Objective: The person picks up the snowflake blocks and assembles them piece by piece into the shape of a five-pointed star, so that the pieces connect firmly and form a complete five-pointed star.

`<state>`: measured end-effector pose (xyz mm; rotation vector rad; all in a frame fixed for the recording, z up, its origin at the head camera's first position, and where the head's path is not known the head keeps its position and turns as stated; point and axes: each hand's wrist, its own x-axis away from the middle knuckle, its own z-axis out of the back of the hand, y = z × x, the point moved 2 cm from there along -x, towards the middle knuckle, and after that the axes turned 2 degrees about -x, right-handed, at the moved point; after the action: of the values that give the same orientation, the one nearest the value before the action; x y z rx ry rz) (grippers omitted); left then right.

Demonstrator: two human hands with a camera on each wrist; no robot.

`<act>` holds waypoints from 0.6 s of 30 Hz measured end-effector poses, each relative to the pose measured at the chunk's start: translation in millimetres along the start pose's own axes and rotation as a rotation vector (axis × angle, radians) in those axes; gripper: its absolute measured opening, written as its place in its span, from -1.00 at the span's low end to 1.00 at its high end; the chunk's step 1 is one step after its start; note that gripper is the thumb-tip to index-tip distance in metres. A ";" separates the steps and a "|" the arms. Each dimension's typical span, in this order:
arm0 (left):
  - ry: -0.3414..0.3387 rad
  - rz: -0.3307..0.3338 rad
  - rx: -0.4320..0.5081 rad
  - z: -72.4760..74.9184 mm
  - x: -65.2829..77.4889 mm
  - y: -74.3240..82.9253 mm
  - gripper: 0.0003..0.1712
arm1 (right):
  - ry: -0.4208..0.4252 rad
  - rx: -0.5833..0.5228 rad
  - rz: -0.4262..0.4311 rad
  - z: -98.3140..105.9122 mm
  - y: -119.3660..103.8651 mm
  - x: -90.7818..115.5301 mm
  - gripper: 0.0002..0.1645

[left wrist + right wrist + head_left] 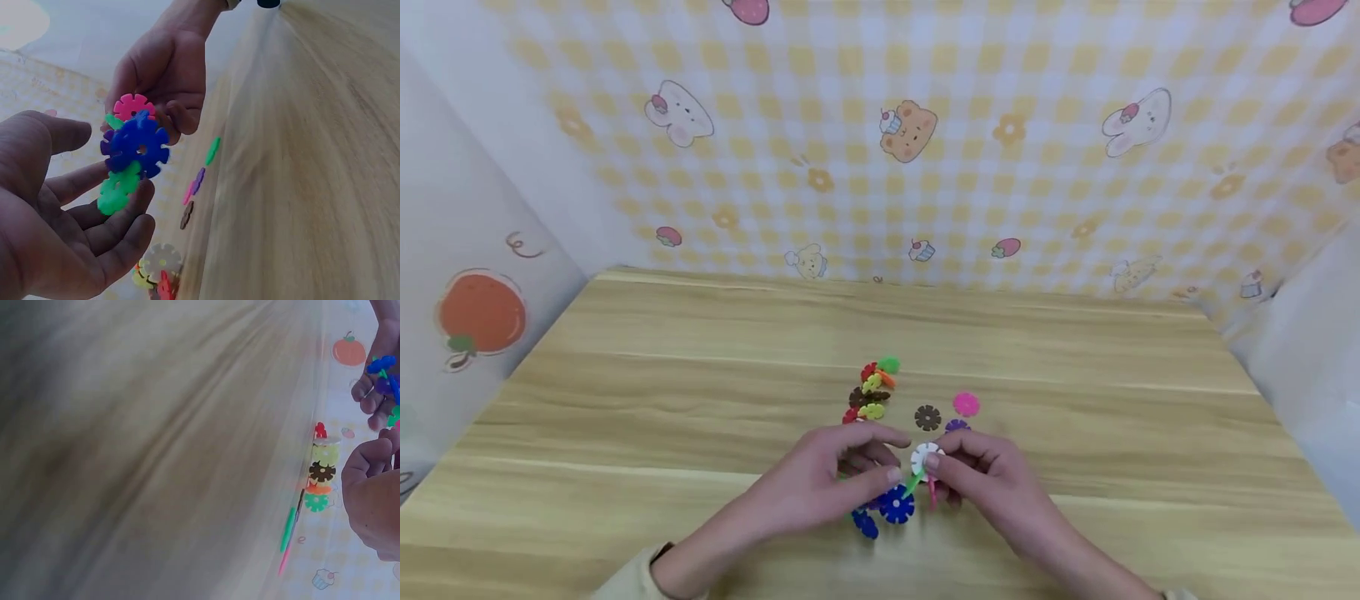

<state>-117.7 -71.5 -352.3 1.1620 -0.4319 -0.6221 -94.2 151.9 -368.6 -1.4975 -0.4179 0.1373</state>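
My right hand pinches a white notched plastic disc, its thumb on the disc's face. A green disc and a pink disc slot in below the white one. A blue disc hangs beside them, with another blue disc further left in the same linked cluster. My left hand is at the cluster's left side, its thumb and fingers apart. In the left wrist view, a green disc pair at the cluster's end lies against the loosely bent left fingers.
Beyond the left hand stands a second group of joined discs in red, yellow, brown, orange and green. Loose brown, pink and purple discs lie beyond the right hand. A patterned wall borders the wooden table's far edge.
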 end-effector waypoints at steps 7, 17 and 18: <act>-0.040 -0.013 0.026 -9.9 -5.3 4.7 -0.46 | -0.016 -0.052 -0.003 -5.5 1.2 0.7 -0.71; -0.029 0.100 0.145 -10.9 -4.7 4.1 -0.51 | 0.020 -0.132 -0.098 -2.9 2.4 2.2 -0.65; -0.020 0.110 0.147 -10.9 -4.9 3.8 -0.53 | 0.028 -0.154 -0.119 -3.2 2.9 1.9 -0.64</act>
<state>-113.9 -59.6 -352.5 1.2630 -0.5624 -0.5132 -90.9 149.8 -371.2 -1.6189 -0.5030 -0.0098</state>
